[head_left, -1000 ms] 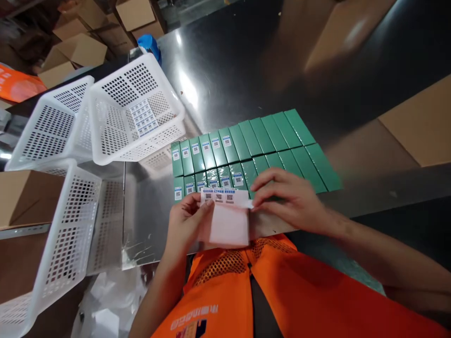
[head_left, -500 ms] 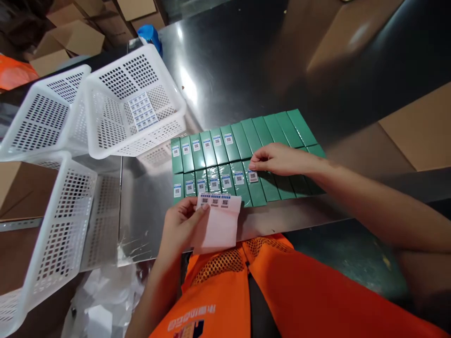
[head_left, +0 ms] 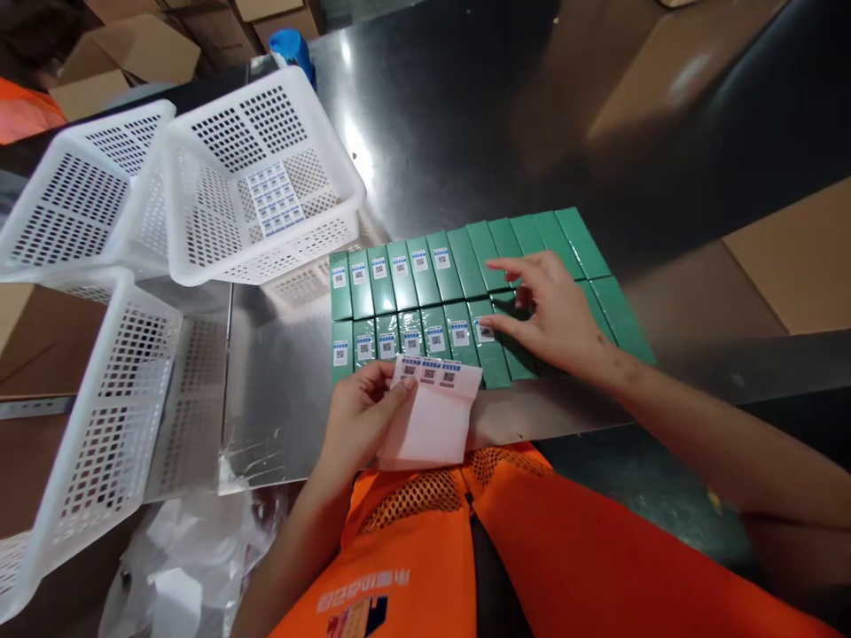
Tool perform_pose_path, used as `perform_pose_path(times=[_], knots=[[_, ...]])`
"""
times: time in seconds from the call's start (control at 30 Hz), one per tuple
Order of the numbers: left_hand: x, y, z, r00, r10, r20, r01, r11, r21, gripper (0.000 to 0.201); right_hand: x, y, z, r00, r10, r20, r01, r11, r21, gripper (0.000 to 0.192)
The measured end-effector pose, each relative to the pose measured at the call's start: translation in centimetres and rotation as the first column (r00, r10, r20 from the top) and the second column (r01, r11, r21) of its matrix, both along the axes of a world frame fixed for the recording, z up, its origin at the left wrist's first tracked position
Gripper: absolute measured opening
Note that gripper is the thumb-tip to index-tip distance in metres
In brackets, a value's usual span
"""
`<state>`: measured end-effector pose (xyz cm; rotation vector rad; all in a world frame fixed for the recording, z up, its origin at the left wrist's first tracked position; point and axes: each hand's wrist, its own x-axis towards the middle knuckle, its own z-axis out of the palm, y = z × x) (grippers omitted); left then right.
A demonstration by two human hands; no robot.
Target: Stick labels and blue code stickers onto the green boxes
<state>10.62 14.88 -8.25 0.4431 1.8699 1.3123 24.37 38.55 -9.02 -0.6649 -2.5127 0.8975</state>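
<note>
Two rows of green boxes (head_left: 458, 266) lie side by side on the steel table (head_left: 432, 133). Those on the left carry small blue-and-white QR stickers. My left hand (head_left: 363, 416) holds a pale pink sticker sheet (head_left: 435, 412) at the table's near edge, with three stickers left along its top. My right hand (head_left: 549, 310) rests flat, fingers spread, on the boxes of the near row. Its fingertips touch the newest sticker (head_left: 485, 331) on the seventh box of that row.
A white perforated basket (head_left: 199, 213) stands left of the boxes with a sticker sheet (head_left: 274, 198) inside. More white baskets (head_left: 73, 195) lie further left. Cardboard boxes (head_left: 791, 257) sit at the right and back. Crumpled plastic (head_left: 192, 567) lies below the table edge.
My right hand peeled a sticker from the sheet, carried it to the near row and stuck it on a box. It now lies open over that sticker. The left hand stayed put.
</note>
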Motion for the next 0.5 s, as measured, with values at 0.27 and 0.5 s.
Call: perform_pose_path(times=[0.27,0.5], knots=[[0.2,0.2,-0.1,0.997,0.066,0.029,-0.066,0.998,0.002,0.026,1.0,-5.1,2.5,0.88,0.422,-0.22,-0.407,0.907,0.11,0.009],[0.0,-0.4,-0.2,0.997,0.082,0.004,-0.082,0.996,-0.039,0.031,-4.0,3.9,3.0,0.974,0.152,-0.168,-0.205,0.907,-0.367,0.023]])
